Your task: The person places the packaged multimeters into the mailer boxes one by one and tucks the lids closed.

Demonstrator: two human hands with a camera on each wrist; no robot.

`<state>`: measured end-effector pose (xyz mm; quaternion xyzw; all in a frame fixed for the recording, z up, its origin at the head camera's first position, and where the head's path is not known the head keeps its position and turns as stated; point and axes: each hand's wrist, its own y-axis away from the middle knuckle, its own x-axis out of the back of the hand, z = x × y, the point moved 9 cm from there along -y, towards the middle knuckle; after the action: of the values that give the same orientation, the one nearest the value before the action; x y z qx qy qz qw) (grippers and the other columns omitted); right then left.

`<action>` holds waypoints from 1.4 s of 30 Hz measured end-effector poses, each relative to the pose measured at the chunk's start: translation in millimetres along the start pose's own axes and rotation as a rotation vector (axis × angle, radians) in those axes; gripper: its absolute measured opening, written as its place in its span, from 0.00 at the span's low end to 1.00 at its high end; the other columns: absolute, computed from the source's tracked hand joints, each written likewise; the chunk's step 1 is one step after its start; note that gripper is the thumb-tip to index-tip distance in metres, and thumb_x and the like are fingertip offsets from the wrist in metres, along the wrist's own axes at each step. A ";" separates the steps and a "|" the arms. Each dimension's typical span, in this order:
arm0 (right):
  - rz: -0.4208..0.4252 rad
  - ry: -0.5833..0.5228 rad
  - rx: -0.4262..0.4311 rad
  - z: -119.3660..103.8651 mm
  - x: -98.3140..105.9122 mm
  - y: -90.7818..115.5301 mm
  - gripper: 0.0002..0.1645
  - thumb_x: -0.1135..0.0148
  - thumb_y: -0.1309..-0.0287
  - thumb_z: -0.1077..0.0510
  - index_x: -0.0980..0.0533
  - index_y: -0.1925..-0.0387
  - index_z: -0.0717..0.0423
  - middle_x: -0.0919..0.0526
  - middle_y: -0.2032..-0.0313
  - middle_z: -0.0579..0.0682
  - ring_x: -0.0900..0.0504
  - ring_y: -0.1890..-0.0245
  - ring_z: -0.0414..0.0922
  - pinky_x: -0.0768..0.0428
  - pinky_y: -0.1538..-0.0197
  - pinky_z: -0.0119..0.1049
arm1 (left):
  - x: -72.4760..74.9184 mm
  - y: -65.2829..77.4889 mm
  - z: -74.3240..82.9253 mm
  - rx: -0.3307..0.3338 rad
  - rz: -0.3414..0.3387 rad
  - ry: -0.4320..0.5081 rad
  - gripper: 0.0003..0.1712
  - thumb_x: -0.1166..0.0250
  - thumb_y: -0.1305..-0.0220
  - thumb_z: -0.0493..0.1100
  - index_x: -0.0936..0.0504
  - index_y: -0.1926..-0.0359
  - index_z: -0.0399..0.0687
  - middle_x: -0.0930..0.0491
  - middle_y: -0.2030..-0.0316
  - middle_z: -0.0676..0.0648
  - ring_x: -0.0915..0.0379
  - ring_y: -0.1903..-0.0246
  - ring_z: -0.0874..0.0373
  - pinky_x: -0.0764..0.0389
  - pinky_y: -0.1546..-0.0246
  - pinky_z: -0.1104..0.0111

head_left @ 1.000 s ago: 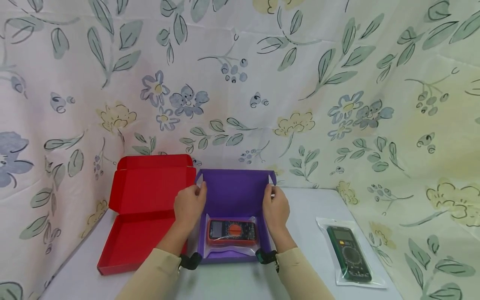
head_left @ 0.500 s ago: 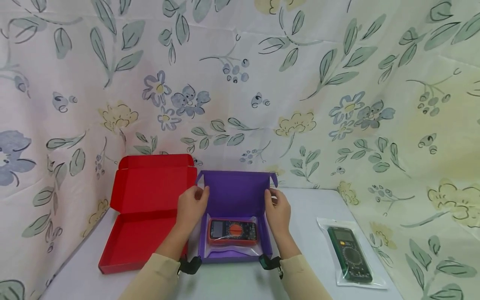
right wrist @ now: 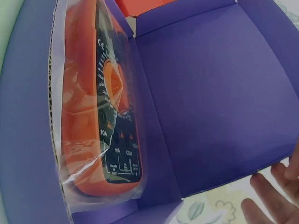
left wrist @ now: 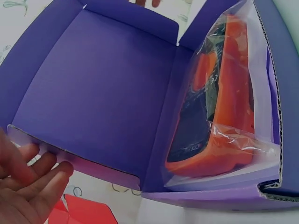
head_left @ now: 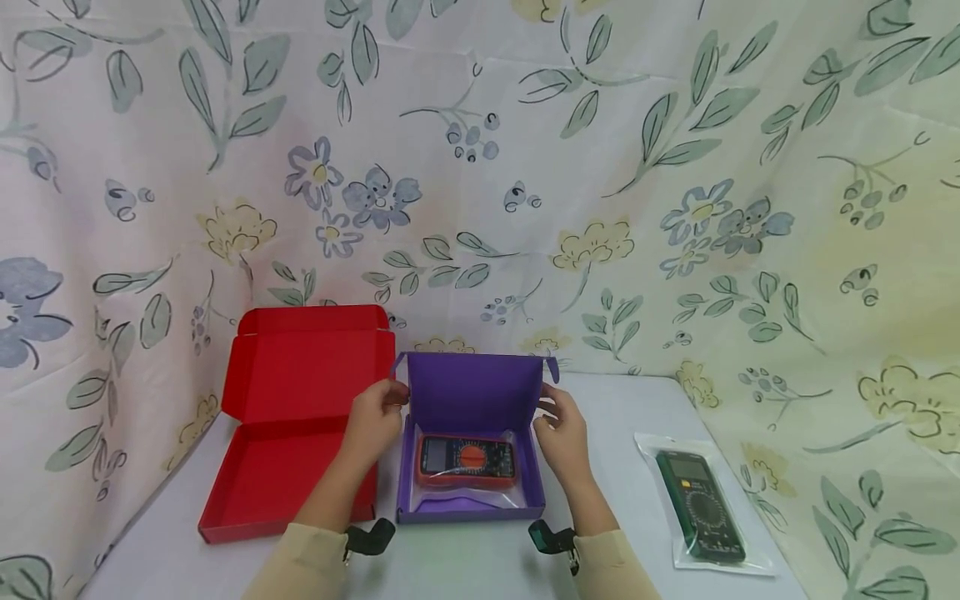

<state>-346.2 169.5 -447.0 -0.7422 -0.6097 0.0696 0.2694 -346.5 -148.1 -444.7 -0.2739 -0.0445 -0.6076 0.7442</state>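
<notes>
A purple cardboard box [head_left: 472,513] stands with its lid [head_left: 474,392] raised at the back. Inside lies a red-orange multimeter [head_left: 467,460] with a black face and an orange dial, in a clear plastic bag. My left hand [head_left: 372,425] is at the lid's left edge; its fingertips [left wrist: 64,169] touch the side flap. At the lid's right edge is my right hand [head_left: 562,433], its loosely bent fingers [right wrist: 266,193] reaching toward the lid's outer side. Whether they press on the lid's back is hidden.
An open red box [head_left: 285,475] stands just left of the purple one, its lid up against the floral cloth [head_left: 450,208]. At the right of the white table [head_left: 615,500] lies a green multimeter [head_left: 701,508] in a clear bag.
The purple lid has tipped a little forward, its top edge now lower. Both hands have slid down its edges, and their fingers have loosened from the earlier grip.
</notes>
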 end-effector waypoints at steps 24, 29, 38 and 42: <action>-0.068 -0.182 -0.448 58.0 20.6 12.8 0.23 0.55 0.28 0.69 0.26 0.37 0.69 0.14 0.54 0.60 0.20 0.68 0.42 0.18 0.61 0.32 | 4.1 36.5 -34.2 0.538 -0.138 0.404 0.23 0.51 0.28 0.30 0.23 0.35 0.36 0.18 0.45 0.34 0.18 0.46 0.41 0.23 0.43 0.53; -0.096 -0.219 -0.571 66.2 24.7 18.2 0.25 0.55 0.22 0.55 0.26 0.35 0.65 0.14 0.60 0.56 0.23 0.72 0.42 0.20 0.67 0.33 | 4.8 43.5 -39.3 0.622 -0.152 0.496 0.25 0.50 0.21 0.48 0.25 0.36 0.34 0.18 0.46 0.33 0.16 0.51 0.44 0.19 0.47 0.57; -0.223 -0.089 -0.604 72.9 27.1 24.4 0.37 0.47 0.25 0.37 0.23 0.38 0.65 0.14 0.59 0.55 0.21 0.70 0.44 0.21 0.68 0.34 | 5.0 46.2 -39.4 0.605 -0.222 0.260 0.36 0.40 0.29 0.64 0.19 0.41 0.35 0.18 0.49 0.38 0.19 0.54 0.48 0.17 0.50 0.57; -0.260 -0.029 -0.595 72.8 28.2 26.2 0.36 0.44 0.28 0.36 0.21 0.40 0.65 0.13 0.54 0.58 0.20 0.69 0.45 0.20 0.67 0.35 | 3.8 47.7 -39.2 0.572 -0.245 0.191 0.32 0.37 0.30 0.59 0.18 0.42 0.35 0.17 0.48 0.37 0.20 0.50 0.44 0.18 0.48 0.51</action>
<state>-347.9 216.1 -514.8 -0.7034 -0.6966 -0.1361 0.0385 -311.7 -164.2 -493.2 0.0120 -0.1759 -0.6784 0.7132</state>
